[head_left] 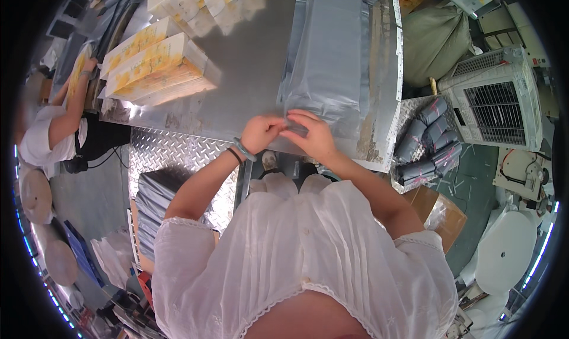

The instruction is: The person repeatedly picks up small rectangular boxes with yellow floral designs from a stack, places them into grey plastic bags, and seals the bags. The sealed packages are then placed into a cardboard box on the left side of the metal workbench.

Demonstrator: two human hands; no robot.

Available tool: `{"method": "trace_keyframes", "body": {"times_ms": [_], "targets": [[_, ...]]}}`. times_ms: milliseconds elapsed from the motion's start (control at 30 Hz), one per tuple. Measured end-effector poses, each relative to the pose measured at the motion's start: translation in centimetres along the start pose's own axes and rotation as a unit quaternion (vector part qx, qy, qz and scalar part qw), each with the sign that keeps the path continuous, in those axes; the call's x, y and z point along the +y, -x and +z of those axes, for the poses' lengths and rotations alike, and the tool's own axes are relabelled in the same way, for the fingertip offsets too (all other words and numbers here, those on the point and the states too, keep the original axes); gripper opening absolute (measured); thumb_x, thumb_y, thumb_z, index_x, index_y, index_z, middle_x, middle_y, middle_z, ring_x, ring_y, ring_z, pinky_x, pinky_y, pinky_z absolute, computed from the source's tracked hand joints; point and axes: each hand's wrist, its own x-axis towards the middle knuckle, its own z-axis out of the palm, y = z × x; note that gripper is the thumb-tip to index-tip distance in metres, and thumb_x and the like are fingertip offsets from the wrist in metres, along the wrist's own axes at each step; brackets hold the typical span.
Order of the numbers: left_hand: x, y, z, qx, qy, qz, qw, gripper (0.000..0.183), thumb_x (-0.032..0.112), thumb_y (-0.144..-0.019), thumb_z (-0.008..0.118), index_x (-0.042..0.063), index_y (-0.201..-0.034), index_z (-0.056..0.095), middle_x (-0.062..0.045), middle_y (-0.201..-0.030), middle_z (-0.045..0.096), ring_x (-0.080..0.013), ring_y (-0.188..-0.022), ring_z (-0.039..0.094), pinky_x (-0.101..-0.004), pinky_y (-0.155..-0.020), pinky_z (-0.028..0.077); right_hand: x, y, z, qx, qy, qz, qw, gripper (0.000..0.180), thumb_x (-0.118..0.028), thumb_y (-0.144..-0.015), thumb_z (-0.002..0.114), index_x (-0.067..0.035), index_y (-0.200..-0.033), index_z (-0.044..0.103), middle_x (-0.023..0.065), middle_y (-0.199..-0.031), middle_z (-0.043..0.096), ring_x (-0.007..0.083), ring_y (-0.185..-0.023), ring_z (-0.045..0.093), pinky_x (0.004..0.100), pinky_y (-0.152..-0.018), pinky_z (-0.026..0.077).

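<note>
A stack of grey plastic bags (331, 50) lies lengthwise on the metal worktable (244, 72), its near end crumpled. Both hands meet at the near left corner of this stack. My left hand (262, 132) has thumb and forefinger pinched together at the corner; a bangle and a dark band circle the wrist. My right hand (313, 134) curls around the same corner, thumb and fingers close to the left fingertips, with thin grey film between them. Whether the right fingertips grip the film is hard to see. Yellow-and-white printed packs (151, 67) stand on the table's left side.
More printed packs (200, 1) lie at the far left. Rolled grey bags tied with pink string (431, 139) sit on a tread-plate surface at right, near an air cooler (493, 98) and a large sack (435, 45). Another person (58, 125) works at the left.
</note>
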Motion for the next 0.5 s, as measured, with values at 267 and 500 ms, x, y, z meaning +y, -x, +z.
{"method": "trace_keyframes", "body": {"times_ms": [267, 500], "targets": [[-0.8, 0.0, -3.0, -0.084, -0.021, 0.052, 0.995, 0.014, 0.011, -0.087, 0.059, -0.002, -0.092, 0.064, -0.008, -0.079, 0.06, -0.0132, -0.071, 0.059, -0.0238, -0.066, 0.048, 0.5, 6.8, -9.6, -0.014, -0.332, 0.299, 0.895, 0.018, -0.016, -0.097, 0.042, -0.002, -0.088, 0.049, 0.0023, -0.079, 0.052, 0.0154, -0.083, 0.057, 0.0293, -0.078, 0.044], [4.6, -2.0, -4.5, 0.14, -0.447, 0.284, 0.837, 0.054, 0.011, -0.08, 0.057, 0.012, -0.132, 0.042, -0.008, -0.137, 0.042, -0.0254, -0.121, 0.044, -0.04, -0.102, 0.033, 3.4, 10.8, -20.0, -0.399, 0.456, 0.243, 0.757, 0.034, -0.012, -0.071, 0.06, -0.012, -0.105, 0.063, 0.0208, -0.102, 0.058, 0.0359, -0.1, 0.057, 0.0453, -0.083, 0.047]]}}
